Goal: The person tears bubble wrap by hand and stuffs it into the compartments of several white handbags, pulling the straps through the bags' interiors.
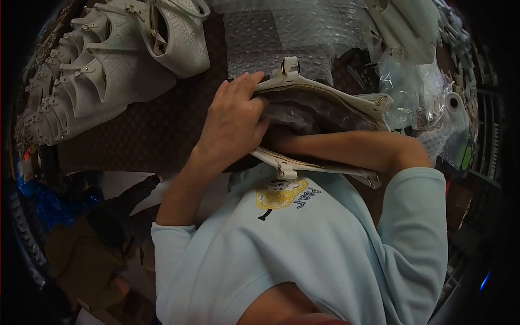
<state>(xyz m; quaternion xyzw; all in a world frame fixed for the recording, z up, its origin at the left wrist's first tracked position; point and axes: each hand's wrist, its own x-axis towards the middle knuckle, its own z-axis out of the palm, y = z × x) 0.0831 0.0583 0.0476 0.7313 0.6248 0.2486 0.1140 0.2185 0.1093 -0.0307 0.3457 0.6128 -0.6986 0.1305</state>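
Observation:
A white handbag [319, 82] with a gold zip lies open in front of my chest, its mouth facing up. My left hand [234, 115] grips the bag's left end, fingers over the rim and thumb by the opening. My right forearm [341, 150] reaches in across the near edge. The bag hides my right hand, so its fingers do not show. Crumpled clear plastic [292, 115] fills part of the inside. Strap tabs with metal buckles stand on both long rims.
Several similar white handbags [130, 70] stand in a row at the left of the brown patterned table [187, 108]. Bubble wrap [271, 35] lies behind the bag. At the right are another pale bag [409, 27], clear plastic bags [403, 81] and a roll [454, 103].

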